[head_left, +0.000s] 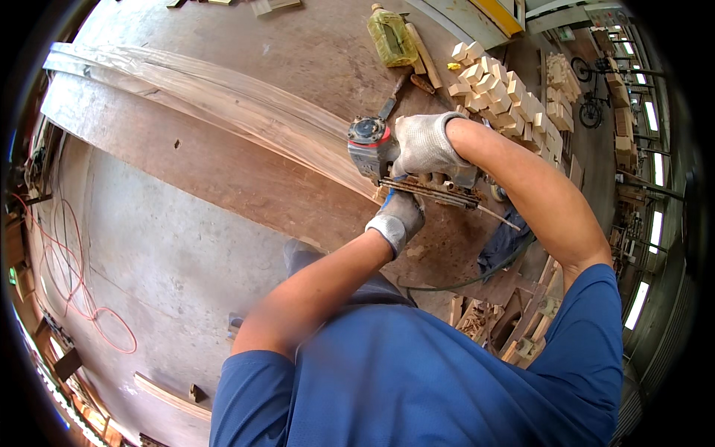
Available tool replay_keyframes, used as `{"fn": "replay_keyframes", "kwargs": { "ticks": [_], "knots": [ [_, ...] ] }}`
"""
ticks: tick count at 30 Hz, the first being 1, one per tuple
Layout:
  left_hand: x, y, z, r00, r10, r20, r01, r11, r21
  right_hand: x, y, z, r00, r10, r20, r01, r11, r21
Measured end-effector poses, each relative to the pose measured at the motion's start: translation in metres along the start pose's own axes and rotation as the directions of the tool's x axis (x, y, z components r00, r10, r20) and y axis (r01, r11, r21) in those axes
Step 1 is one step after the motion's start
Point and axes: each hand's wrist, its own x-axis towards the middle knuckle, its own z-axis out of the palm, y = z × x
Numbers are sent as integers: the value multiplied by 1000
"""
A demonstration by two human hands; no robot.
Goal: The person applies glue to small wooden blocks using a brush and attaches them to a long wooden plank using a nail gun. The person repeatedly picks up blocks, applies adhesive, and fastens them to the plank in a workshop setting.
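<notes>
My right hand (430,143), in a pale knitted work glove, is closed round the handle of a grey nail gun (368,143) with a red ring near its round cap. The gun's long magazine (432,194) points right and crosses above my left hand (404,216). That hand wears a grey glove too and is at the near end of long thin wooden strips (246,115). Its fingers are hidden under the magazine, so their grip does not show. The strips run to the far left over a brown workbench (186,164).
Stacked wood blocks (499,89) stand at the back right, by a yellowish plastic bottle (392,39) and a hammer (395,97). A dark hose (462,284) runs near my right side, above wood scraps (484,320). A red hose (93,316) coils on the floor at left.
</notes>
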Motion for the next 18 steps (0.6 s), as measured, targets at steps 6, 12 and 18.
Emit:
{"fn": "replay_keyframes", "kwargs": {
  "ticks": [6,12,18],
  "knots": [
    [2,-7,8,998,2,60,-5,999,49,2,2,1,1000,-15,-4,15,1000,-17],
    [-2,-6,11,1000,22,2,-22,1000,13,-6,18,12,992,-72,-102,81,993,87],
    [-5,-14,-9,976,181,121,-214,899,382,-85,45,30,941,-97,-324,205,926,317]
  ]
}}
